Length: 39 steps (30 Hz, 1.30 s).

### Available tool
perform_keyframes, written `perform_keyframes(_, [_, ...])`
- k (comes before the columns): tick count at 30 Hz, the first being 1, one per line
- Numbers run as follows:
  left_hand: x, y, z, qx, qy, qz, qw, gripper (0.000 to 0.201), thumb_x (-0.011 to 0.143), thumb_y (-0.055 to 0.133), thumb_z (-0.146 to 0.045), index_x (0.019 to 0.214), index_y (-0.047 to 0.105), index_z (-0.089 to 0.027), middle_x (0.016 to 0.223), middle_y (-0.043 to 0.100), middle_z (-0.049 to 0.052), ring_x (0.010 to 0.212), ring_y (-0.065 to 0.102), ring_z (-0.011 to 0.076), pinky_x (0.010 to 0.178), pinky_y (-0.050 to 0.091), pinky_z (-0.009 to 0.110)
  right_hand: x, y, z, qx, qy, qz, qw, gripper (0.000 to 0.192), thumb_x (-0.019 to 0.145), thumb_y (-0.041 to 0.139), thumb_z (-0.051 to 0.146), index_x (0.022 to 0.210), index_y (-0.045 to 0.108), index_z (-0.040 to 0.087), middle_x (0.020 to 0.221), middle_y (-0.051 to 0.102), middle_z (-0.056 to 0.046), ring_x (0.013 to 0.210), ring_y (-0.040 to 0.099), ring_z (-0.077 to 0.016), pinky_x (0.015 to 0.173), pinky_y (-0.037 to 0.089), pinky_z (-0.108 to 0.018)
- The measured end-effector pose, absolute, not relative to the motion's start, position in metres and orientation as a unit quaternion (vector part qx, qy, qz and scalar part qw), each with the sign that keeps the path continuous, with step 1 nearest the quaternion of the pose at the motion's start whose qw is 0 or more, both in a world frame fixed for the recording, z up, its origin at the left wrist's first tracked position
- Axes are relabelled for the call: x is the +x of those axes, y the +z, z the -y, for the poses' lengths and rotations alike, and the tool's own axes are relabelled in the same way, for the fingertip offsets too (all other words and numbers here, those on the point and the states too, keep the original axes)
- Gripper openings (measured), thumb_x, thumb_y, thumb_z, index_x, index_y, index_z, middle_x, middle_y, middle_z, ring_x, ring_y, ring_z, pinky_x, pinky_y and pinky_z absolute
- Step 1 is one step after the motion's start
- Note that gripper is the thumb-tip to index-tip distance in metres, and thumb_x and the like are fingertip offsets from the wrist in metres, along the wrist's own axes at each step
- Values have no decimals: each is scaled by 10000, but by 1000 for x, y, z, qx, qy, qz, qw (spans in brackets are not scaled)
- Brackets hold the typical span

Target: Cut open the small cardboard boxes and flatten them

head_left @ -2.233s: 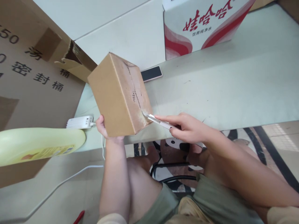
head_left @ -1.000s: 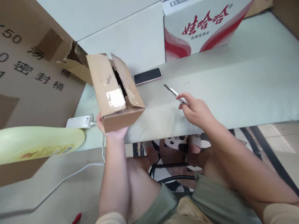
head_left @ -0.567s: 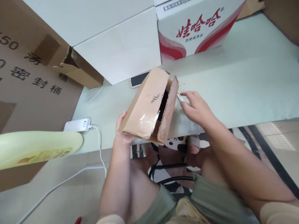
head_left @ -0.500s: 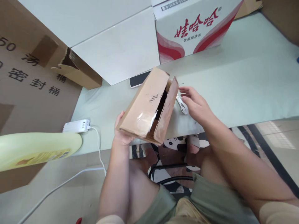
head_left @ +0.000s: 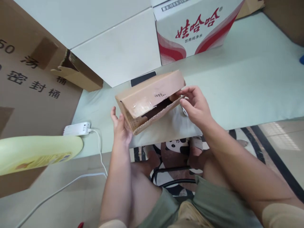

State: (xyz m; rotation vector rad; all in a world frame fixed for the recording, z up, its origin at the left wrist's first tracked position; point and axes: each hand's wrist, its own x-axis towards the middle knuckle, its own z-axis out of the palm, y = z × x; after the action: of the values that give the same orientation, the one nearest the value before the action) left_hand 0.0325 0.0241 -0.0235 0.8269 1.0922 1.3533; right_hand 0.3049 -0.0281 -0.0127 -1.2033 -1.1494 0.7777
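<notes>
A small brown cardboard box [head_left: 148,94] is held tilted above the table, its long side gaping between two flaps and showing a dark interior. Clear tape shines on the upper flap. My left hand [head_left: 122,129] supports the box's left end, with two fingertips standing apart from it and the others hidden behind the cardboard. At the right end, my right hand [head_left: 196,106] pinches the flap edge, the thumb in front and fingers at the opening. A small white and metal tool [head_left: 184,111] lies on the table, mostly covered by my right hand.
Behind the box lies a dark flat phone-like object [head_left: 143,78]. White cartons [head_left: 118,50] and a red-and-white water carton [head_left: 194,34] line the back. A white power bank [head_left: 77,129] with a cable and a pale green bottle [head_left: 42,152] are at left. The table [head_left: 249,79] has a pale green cover.
The box has turned clockwise, so its opening now faces me. My right hand has come onto its right end. My left hand has shifted from underneath to the left end.
</notes>
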Motion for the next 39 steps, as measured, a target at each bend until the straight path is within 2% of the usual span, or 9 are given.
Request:
perform_keyframes(6, [31, -23, -21, 379, 591, -456, 547, 540, 643, 900, -472, 1095, 701, -255, 1160, 725, 66, 1016, 714, 236, 813, 602, 307, 301, -8, 32, -521, 337, 529, 579, 246, 891, 610, 457, 793, 570, 235, 1047, 728, -71, 1151, 659, -253, 1019, 498, -451])
perform_keyframes(12, [28, -24, -17, 422, 556, -442, 564, 646, 467, 985, -367, 1031, 715, -207, 1058, 748, 73, 1019, 718, 254, 943, 560, 353, 299, -10, 34, -521, 307, 586, 540, 376, 896, 602, 450, 608, 609, 208, 1520, 536, -71, 1302, 584, -302, 1119, 430, -493])
perform_keyframes(14, [27, -27, -18, 435, 547, -464, 544, 619, 462, 992, -309, 1002, 710, -201, 1015, 757, 65, 992, 727, 250, 972, 550, 370, 298, -9, 34, -523, 297, 605, 522, 384, 899, 595, 455, 601, 592, 213, 1547, 516, -57, 1300, 575, -300, 1126, 421, -501])
perform_keyframes(19, [19, -40, -23, 431, 592, -480, 483, 555, 472, 983, -303, 956, 725, -220, 1010, 772, 39, 1075, 717, 252, 1048, 523, 391, 296, -4, 35, -480, 283, 688, 465, 389, 906, 560, 359, 543, 491, 236, 1102, 775, -66, 1060, 642, -262, 1123, 391, -547])
perform_keyframes(23, [11, -48, -29, 395, 614, -510, 455, 517, 453, 964, -240, 911, 723, -241, 928, 771, 19, 971, 734, 231, 904, 585, 362, 295, -5, 36, -420, 296, 740, 434, 405, 897, 578, 298, 515, 457, 237, 938, 814, -44, 954, 652, -247, 1129, 364, -566])
perform_keyframes(28, [6, -45, -32, 370, 615, -523, 459, 384, 537, 933, -334, 846, 720, -254, 923, 776, 21, 1012, 728, 235, 865, 596, 344, 297, -6, 37, -408, 321, 725, 452, 318, 909, 571, 289, 596, 596, 237, 871, 802, -53, 992, 658, -238, 1037, 455, -482])
perform_keyframes(31, [-4, -45, -30, 377, 590, -512, 498, 447, 508, 938, -396, 875, 724, -256, 909, 776, 29, 1063, 714, 260, 899, 590, 365, 300, -5, 38, -426, 351, 699, 455, 297, 920, 540, 316, 648, 617, 224, 746, 731, -45, 828, 656, -201, 836, 508, -378])
perform_keyframes(34, [-16, -47, -27, 363, 575, -506, 531, 508, 470, 948, -453, 878, 724, -249, 802, 754, 16, 959, 723, 252, 766, 602, 323, 301, -5, 38, -456, 352, 662, 479, 318, 914, 537, 369, 633, 535, 219, 655, 608, -18, 655, 560, -160, 679, 453, -323])
perform_keyframes(39, [-24, -43, -22, 371, 567, -454, 579, 395, 632, 868, -564, 799, 691, -254, 753, 735, -7, 806, 706, 230, 670, 602, 325, 305, -6, 32, -575, 275, 539, 551, 225, 878, 580, 391, 735, 515, 230, 763, 578, -20, 727, 540, -173, 713, 452, -324])
